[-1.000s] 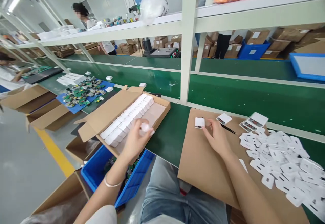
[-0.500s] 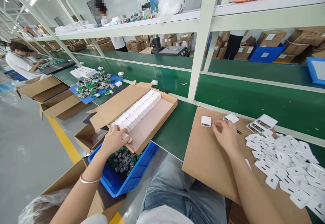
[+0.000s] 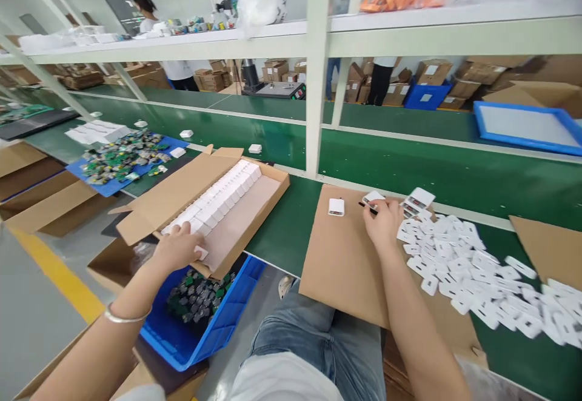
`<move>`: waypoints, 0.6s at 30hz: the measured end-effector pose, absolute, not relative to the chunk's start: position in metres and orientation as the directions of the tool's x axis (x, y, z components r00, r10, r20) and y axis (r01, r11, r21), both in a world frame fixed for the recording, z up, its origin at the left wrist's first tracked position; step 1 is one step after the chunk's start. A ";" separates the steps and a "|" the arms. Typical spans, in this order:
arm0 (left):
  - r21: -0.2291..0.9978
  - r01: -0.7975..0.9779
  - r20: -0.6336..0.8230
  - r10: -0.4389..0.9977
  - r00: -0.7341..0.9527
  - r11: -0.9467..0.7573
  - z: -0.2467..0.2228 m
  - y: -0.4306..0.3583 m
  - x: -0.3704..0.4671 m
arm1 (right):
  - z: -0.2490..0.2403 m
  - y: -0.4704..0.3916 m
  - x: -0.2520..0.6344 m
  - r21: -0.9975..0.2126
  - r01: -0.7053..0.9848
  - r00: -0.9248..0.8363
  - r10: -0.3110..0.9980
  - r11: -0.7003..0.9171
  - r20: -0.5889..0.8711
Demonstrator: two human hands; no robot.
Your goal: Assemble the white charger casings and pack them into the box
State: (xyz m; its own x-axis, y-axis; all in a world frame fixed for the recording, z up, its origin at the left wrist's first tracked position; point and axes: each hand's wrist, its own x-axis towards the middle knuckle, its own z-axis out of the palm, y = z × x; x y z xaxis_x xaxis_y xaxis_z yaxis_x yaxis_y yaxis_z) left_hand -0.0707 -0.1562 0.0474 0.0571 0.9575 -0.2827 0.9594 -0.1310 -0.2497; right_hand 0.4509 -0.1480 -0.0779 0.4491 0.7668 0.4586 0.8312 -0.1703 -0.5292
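My left hand [image 3: 176, 248] is at the near end of an open cardboard box [image 3: 268, 207], fingers curled around a small white plastic case [image 3: 200, 253]. Beside it in the box runs a packed row of white cases [image 3: 222, 198]. My right hand [image 3: 382, 224] is closed on slim black tweezers [image 3: 367, 208] above a brown cardboard sheet [image 3: 341, 261]. Near the tweezers' tips lies a white cover [image 3: 373, 197] with a dark window. To the left, a white case with a red-marked display [image 3: 336, 207] sits on the sheet.
Loose white face plates [image 3: 459, 261] are heaped right of my right arm, with stacked covers [image 3: 419, 200] behind. A blue bin [image 3: 182, 352] of circuit boards stands below the box. More boards [image 3: 122, 155] lie on a blue mat. A shelf post [image 3: 313, 86] rises behind the bench.
The view has swung right. My right hand has taken up the tweezers that lay beside it and holds them near the white cover. My left hand stays at the box's near end.
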 end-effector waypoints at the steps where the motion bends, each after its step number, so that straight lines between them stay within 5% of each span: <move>1: -0.247 0.958 -0.279 0.957 0.073 -0.146 0.046 -0.154 -0.071 | -0.078 -0.147 0.454 -0.534 0.825 0.465 0.760 -0.186 0.454; 10: -0.236 0.970 -0.231 0.973 0.000 -0.056 0.035 -0.149 -0.080 | -0.079 -0.142 0.460 -0.566 0.788 0.511 0.771 -0.244 0.379; 18: -0.448 0.889 -0.206 0.979 0.005 -0.099 0.045 -0.175 -0.055 | -0.085 -0.144 0.461 -0.530 0.800 0.514 0.775 -0.279 0.367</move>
